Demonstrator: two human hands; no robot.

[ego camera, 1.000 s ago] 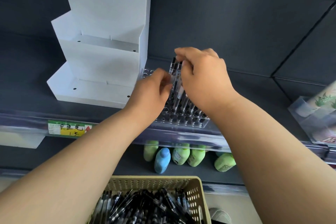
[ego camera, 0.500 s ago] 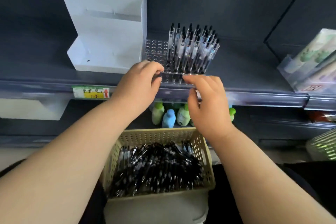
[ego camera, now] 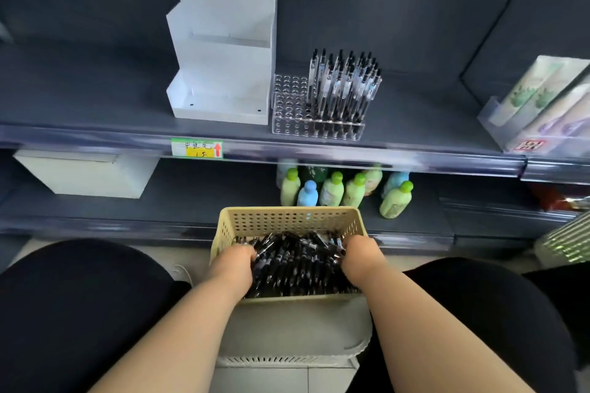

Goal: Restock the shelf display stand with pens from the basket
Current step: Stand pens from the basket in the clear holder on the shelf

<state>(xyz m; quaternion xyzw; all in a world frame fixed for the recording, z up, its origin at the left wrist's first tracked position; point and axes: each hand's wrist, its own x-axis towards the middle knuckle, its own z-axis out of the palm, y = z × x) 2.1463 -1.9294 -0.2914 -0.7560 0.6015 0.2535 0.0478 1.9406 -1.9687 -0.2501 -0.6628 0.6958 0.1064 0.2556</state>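
left grip [ego camera: 234,268]: down in the left side of the basket, fingers curled into the pen pile and buried there. Can't tell if it's grasping a pen or just resting in the heap. right grip [ego camera: 360,260]: same on the basket's right side, fingertips hidden under pens, so I can't tell its state either.

Between the two grips: loose pens [ego camera: 297,268], black, piled crosswise, touching both. Around them is the basket [ego camera: 287,220], cream with perforated walls, its far wall just beyond the grips. It sits on a white surface [ego camera: 293,325] with a slotted front edge, nearer the camera than the grips. Dark-clothed knees [ego camera: 79,313] flank it, one outboard of each arm.

Beyond the grips, lower shelf [ego camera: 191,201]: a cluster of bottles [ego camera: 332,190], mostly green caps plus one blue, just past the basket's far wall. Well left of the left grip on the same shelf is a white box [ego camera: 86,175].

Higher up and well apart from the grips, upper shelf [ego camera: 95,96]: clear display stand [ego camera: 289,105], a block of holes, roughly in line with the gap between the grips. Its right part is filled with upright pens [ego camera: 344,86]; its left part shows bare holes. Just beside its left side is a white tiered holder [ego camera: 223,73]; can't tell if they touch. There's a price tag [ego camera: 196,148] on the shelf edge below that holder. Far right of the right grip: packs [ego camera: 542,105] in a clear tray, blurred.
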